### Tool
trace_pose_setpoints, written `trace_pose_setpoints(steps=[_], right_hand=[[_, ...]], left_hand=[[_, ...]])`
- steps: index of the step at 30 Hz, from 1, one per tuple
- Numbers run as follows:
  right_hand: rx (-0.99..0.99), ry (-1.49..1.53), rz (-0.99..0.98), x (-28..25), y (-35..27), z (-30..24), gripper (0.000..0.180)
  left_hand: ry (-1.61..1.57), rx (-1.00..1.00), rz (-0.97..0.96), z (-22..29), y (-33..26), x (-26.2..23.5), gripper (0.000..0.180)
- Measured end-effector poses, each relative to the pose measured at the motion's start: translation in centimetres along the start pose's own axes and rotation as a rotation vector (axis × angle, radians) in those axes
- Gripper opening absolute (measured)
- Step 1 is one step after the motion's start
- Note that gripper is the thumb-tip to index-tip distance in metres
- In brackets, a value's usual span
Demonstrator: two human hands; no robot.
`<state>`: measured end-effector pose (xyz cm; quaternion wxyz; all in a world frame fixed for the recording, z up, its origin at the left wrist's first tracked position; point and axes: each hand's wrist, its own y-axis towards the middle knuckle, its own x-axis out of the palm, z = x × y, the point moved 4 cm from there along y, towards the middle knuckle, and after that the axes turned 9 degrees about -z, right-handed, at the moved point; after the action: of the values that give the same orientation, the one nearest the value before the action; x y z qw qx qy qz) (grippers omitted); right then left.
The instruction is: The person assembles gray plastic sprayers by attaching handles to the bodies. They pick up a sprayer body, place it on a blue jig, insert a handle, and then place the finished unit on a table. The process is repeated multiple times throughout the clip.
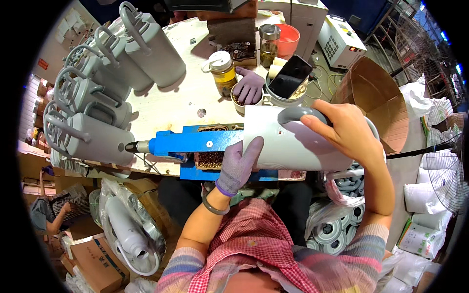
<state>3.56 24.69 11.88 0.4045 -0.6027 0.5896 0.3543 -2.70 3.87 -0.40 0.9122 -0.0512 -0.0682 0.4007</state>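
Observation:
A pale grey jug body (298, 151) lies on its side in front of me, its open end around the end of a blue machine arm (195, 141). My left hand (238, 167), in a grey-purple glove, is closed on the jug's near edge, with the thumb flat on its wall. My bare right hand (344, 129) wraps round a dark grey curved handle (293, 115) lying along the jug's upper side. Whether the handle is fixed to the jug I cannot tell. Small brass-coloured screws (210, 160) fill a tray beneath the blue arm.
Several grey jugs (156, 53) with handles stand at the left. Behind the machine are a glove (250, 85) on a cup, a yellow jar (223, 75), a red cup (288, 39) and a phone (291, 75). A carton (376, 102) stands right; bagged grey parts (332, 229) lie below.

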Motion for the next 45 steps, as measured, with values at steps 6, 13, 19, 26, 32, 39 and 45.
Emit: trace_pose_setpoints(steps=[6, 13, 19, 26, 32, 39, 45], right_hand=[[-0.062, -0.138, 0.039, 0.6, 0.0, -0.4, 0.059], [-0.090, -0.179, 0.003, 0.7, 0.5, -0.9, 0.060], [-0.043, -0.198, -0.012, 1.1, 1.0, -0.7, 0.059], [-0.043, -0.124, -0.110, 1.3, 1.0, -0.5, 0.054], [-0.043, -0.163, -0.022, 1.6, 0.6, -0.9, 0.050], [-0.009, 0.031, -0.015, 1.3, 0.5, -0.6, 0.043], [-0.016, -0.018, -0.001, 1.5, 0.4, -0.7, 0.055]], left_hand=[[0.062, 0.011, -0.010, 0.3, 0.0, -0.2, 0.042], [0.124, -0.016, -0.070, 0.8, 0.1, -0.6, 0.039], [0.126, -0.040, -0.096, 1.2, 0.0, -0.8, 0.035], [0.196, 0.211, -0.126, -0.5, 0.2, -1.5, 0.028], [0.323, 0.390, -0.113, -0.5, 0.4, -1.7, 0.021], [0.134, 0.330, -0.091, -0.1, 0.6, -1.3, 0.024], [0.175, 0.352, -0.081, -0.5, 0.7, -1.4, 0.023]])
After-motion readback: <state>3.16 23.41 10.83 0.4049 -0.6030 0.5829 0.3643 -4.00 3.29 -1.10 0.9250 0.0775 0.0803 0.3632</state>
